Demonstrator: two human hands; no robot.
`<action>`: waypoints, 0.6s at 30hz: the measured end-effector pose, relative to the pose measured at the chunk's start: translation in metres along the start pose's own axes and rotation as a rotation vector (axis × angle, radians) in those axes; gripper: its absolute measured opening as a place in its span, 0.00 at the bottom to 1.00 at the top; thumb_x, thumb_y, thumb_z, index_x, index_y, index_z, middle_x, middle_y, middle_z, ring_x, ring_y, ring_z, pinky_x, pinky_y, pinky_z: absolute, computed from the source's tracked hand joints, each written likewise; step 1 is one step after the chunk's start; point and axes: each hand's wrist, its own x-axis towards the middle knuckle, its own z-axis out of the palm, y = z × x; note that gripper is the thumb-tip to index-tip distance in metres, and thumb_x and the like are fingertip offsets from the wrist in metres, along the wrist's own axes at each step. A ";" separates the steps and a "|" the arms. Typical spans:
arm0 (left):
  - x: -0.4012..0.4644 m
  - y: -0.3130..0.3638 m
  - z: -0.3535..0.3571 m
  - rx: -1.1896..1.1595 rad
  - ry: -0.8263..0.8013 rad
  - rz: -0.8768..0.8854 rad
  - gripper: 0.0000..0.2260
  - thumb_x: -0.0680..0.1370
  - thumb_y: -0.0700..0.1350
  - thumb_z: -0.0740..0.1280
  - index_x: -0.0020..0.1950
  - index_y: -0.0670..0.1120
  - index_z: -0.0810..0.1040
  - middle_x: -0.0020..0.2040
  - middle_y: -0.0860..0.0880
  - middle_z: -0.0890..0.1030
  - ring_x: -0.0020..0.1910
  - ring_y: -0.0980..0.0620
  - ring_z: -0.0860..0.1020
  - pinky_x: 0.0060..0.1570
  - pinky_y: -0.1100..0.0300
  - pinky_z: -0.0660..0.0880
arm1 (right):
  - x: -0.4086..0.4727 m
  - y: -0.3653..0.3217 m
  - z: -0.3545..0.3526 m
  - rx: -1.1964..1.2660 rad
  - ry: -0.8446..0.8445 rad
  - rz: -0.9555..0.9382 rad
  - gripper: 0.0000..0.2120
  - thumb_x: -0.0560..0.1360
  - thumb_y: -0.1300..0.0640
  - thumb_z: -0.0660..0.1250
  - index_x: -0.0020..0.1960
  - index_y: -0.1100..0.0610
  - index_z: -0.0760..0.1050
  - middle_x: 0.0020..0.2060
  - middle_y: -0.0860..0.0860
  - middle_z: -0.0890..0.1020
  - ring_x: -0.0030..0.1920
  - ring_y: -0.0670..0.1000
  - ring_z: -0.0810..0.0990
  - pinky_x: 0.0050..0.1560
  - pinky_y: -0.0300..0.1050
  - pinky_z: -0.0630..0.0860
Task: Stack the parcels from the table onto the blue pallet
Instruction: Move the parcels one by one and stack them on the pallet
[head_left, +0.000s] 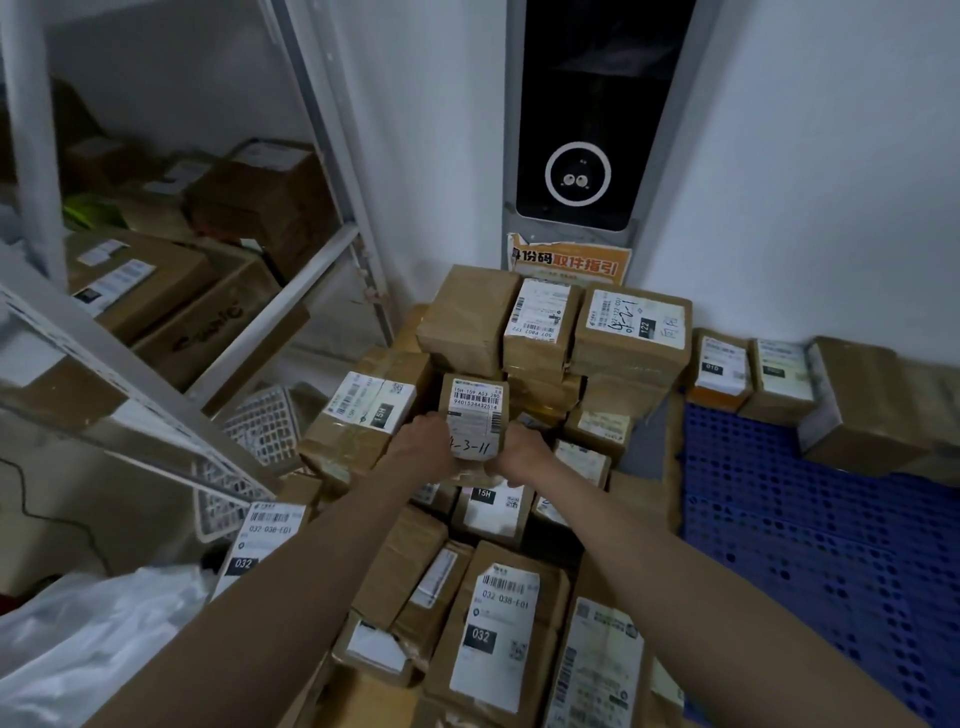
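The left hand (434, 441) and the right hand (524, 453) are together forming the grip, each one curling its fingers round an opposite side of a small brown parcel (474, 422); the parcel is standing upright between them, its white label with a barcode and handwritten figures facing the camera; both forearms are reaching forward from the bottom of the view. Just behind the grip, a tall stack of parcels (550, 332) is rising against the white wall, three labelled boxes sitting along its top; just left of the grip, a larger taped box (363, 415) is lying tilted; below and nearer than the grip, more labelled parcels are lying crowded together, among them one marked 032 (498, 623). To the right of the grip, the blue pallet (810, 530) is showing its perforated surface, with a row of parcels (779, 379) sitting along its far edge by the wall. Well left of the grip, a white metal shelf (171, 395) is holding cardboard boxes, and a white plastic bag (88, 634) is lying at the lower left. Above the stack, a dark panel with a white ring (577, 176) is hanging on the wall, over an orange notice (569, 262).
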 end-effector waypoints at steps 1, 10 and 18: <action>-0.003 0.000 -0.001 -0.006 -0.003 0.003 0.19 0.74 0.49 0.70 0.60 0.42 0.73 0.57 0.43 0.77 0.55 0.45 0.78 0.49 0.56 0.76 | -0.002 0.000 0.001 -0.008 0.005 -0.008 0.24 0.72 0.60 0.71 0.67 0.57 0.72 0.59 0.56 0.79 0.52 0.55 0.81 0.46 0.50 0.84; -0.031 0.000 -0.001 -0.198 -0.038 0.048 0.26 0.71 0.51 0.77 0.62 0.41 0.72 0.60 0.45 0.79 0.58 0.45 0.79 0.54 0.55 0.78 | 0.010 0.024 0.025 -0.067 0.117 -0.033 0.58 0.46 0.23 0.65 0.73 0.47 0.66 0.67 0.54 0.72 0.67 0.59 0.70 0.66 0.54 0.72; -0.058 0.012 -0.005 -0.207 -0.039 0.089 0.26 0.69 0.47 0.78 0.64 0.44 0.74 0.62 0.45 0.79 0.59 0.45 0.79 0.54 0.56 0.79 | -0.016 0.033 0.028 -0.049 0.216 0.056 0.67 0.41 0.19 0.67 0.74 0.48 0.62 0.63 0.55 0.69 0.64 0.58 0.67 0.61 0.54 0.72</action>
